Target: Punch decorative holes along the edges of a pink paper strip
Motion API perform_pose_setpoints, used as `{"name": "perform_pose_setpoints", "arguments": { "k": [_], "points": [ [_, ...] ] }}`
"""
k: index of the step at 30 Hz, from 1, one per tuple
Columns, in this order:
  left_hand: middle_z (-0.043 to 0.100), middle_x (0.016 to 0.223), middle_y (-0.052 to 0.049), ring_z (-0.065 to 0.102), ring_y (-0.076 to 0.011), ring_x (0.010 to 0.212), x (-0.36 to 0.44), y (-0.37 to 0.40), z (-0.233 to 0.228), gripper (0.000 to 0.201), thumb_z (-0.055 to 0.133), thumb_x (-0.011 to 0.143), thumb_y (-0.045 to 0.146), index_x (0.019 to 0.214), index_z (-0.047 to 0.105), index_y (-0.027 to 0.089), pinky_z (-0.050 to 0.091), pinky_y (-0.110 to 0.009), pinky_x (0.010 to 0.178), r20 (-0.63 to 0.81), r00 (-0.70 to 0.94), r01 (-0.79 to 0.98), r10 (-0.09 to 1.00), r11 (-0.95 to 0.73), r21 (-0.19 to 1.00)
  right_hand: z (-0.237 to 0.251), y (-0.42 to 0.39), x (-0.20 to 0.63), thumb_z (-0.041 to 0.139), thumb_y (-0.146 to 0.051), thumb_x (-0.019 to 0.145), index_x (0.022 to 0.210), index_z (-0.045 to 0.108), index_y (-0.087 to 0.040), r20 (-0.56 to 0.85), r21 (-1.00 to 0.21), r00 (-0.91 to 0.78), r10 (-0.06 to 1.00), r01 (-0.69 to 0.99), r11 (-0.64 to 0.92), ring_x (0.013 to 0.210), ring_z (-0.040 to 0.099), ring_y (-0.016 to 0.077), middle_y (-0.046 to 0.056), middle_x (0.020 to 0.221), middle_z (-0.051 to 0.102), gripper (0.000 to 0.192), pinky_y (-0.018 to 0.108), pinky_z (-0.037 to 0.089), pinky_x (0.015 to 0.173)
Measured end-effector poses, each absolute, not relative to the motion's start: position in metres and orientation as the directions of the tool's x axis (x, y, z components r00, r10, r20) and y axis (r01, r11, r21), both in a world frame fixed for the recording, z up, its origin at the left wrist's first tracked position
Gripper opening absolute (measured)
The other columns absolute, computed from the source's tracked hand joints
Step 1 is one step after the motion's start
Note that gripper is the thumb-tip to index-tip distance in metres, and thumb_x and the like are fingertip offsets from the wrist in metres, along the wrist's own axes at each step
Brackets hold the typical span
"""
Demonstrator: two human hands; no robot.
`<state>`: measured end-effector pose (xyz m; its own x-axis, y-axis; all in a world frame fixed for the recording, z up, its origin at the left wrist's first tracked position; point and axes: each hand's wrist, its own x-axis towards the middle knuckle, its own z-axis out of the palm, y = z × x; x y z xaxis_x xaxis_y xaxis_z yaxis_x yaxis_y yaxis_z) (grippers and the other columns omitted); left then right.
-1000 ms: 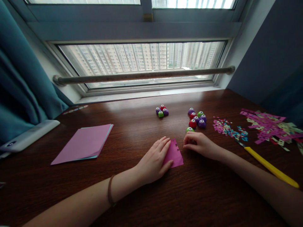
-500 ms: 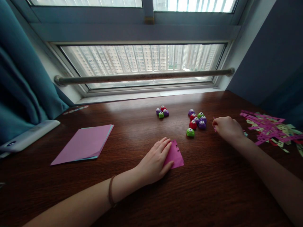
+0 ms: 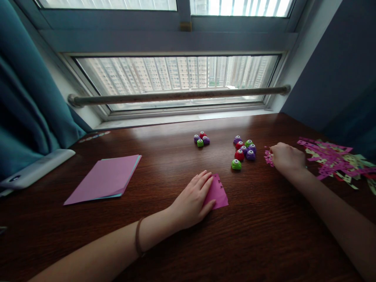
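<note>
My left hand [image 3: 192, 201] lies flat, palm down, fingers [image 3: 205, 181] stretched out and together, pressing on the left half of a small pink paper square [image 3: 217, 192]. Nothing is gripped; the hand only pins the sheet to the wooden table [image 3: 176, 243]. The square sits at mid-table, in front of me; small holes show along its far edge.

My right hand [image 3: 287, 158] is off to the right, knuckles up, fingers curled loosely down onto a scatter of tiny paper bits [image 3: 268, 158]. The fingertips are hidden under the hand, so I cannot tell whether they pinch anything or merely touch the bits.

Just left of that hand: a cluster of small round punches [image 3: 244, 148], with a green punch [image 3: 236, 164] standing slightly apart and nearest the square. A second small group of punches [image 3: 201, 139] sits farther back. Cut paper strips [image 3: 333, 156] are piled at far right. A stack of coloured sheets [image 3: 104, 179] lies well apart to the left.
</note>
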<state>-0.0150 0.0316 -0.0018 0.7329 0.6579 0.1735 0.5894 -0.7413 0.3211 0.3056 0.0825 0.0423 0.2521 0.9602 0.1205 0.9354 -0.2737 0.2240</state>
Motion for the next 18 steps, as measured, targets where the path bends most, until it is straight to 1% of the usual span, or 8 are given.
{"name": "perform_pose_setpoints", "arguments": {
  "k": [3,6,9,11,12,14,16,18],
  "points": [
    [0.028,0.142,-0.015,0.020,-0.0264,0.134,-0.015,0.032,-0.002,0.057,0.045,0.088,0.036,0.136,0.029,0.010,0.025,-0.045,0.110,0.176,0.734,0.586,0.656,-0.742,0.325,0.041,0.083,0.306,0.038,-0.013,0.084,0.081,0.069,-0.016,0.124,0.231,0.273,0.954,0.927,-0.295,0.077,0.063,0.0304,0.014,0.087,0.065,0.031,0.033,0.044,0.053],
    [0.029,0.142,-0.015,0.020,-0.0264,0.134,-0.015,0.032,-0.003,0.056,0.045,0.088,0.036,0.136,0.029,0.011,0.025,-0.045,0.109,0.186,0.731,0.582,0.656,-0.743,0.331,0.041,0.082,0.305,0.042,-0.019,0.085,0.081,0.069,-0.017,0.158,0.213,0.290,0.944,0.923,-0.319,0.073,0.063,0.0309,0.014,0.082,0.065,0.028,0.032,0.042,0.050],
    [0.029,0.142,-0.015,0.020,-0.0262,0.134,-0.015,0.032,-0.004,0.057,0.045,0.088,0.036,0.136,0.029,0.011,0.025,-0.045,0.109,0.189,0.731,0.584,0.655,-0.745,0.323,0.042,0.080,0.301,0.049,-0.027,0.084,0.079,0.069,-0.018,0.223,0.223,0.229,0.947,0.934,-0.279,0.070,0.062,0.0287,0.012,0.080,0.065,0.023,0.031,0.040,0.049],
    [0.028,0.142,-0.015,0.019,-0.0262,0.134,-0.015,0.032,-0.004,0.057,0.045,0.088,0.037,0.136,0.029,0.011,0.025,-0.045,0.110,0.184,0.732,0.587,0.655,-0.745,0.315,0.043,0.078,0.295,0.051,-0.032,0.084,0.080,0.068,-0.019,0.300,0.201,0.141,0.943,0.957,-0.207,0.069,0.061,0.0265,0.010,0.080,0.065,0.023,0.030,0.039,0.051],
    [0.028,0.142,-0.015,0.019,-0.0262,0.134,-0.015,0.032,-0.004,0.057,0.045,0.088,0.036,0.136,0.029,0.011,0.024,-0.045,0.110,0.180,0.734,0.590,0.656,-0.745,0.312,0.043,0.076,0.292,0.051,-0.034,0.085,0.081,0.068,-0.019,0.332,0.153,0.082,0.940,0.978,-0.140,0.069,0.061,0.0251,0.008,0.080,0.065,0.023,0.029,0.038,0.052],
    [0.028,0.142,-0.015,0.019,-0.0261,0.134,-0.015,0.032,-0.003,0.057,0.045,0.088,0.036,0.136,0.029,0.010,0.024,-0.044,0.110,0.170,0.735,0.594,0.657,-0.744,0.305,0.042,0.073,0.283,0.051,-0.039,0.086,0.081,0.069,-0.020,0.328,-0.047,-0.073,0.942,0.994,0.094,0.066,0.060,0.0213,0.005,0.075,0.066,0.027,0.027,0.038,0.053],
    [0.028,0.142,-0.015,0.019,-0.0262,0.134,-0.015,0.031,-0.003,0.057,0.045,0.088,0.036,0.136,0.029,0.010,0.024,-0.044,0.110,0.165,0.734,0.597,0.658,-0.742,0.304,0.038,0.070,0.273,0.049,-0.042,0.088,0.085,0.070,-0.020,0.243,-0.323,-0.271,0.931,0.883,0.342,0.061,0.058,0.0175,0.002,0.070,0.066,0.031,0.025,0.038,0.052],
    [0.028,0.142,-0.015,0.020,-0.0266,0.134,-0.015,0.031,-0.003,0.057,0.045,0.088,0.036,0.136,0.030,0.010,0.024,-0.045,0.110,0.171,0.732,0.596,0.659,-0.742,0.308,0.032,0.068,0.264,0.046,-0.039,0.089,0.094,0.070,-0.019,0.175,-0.508,-0.444,0.879,0.724,0.467,0.062,0.060,0.0164,0.002,0.076,0.068,0.031,0.024,0.041,0.054]
  ]
}}
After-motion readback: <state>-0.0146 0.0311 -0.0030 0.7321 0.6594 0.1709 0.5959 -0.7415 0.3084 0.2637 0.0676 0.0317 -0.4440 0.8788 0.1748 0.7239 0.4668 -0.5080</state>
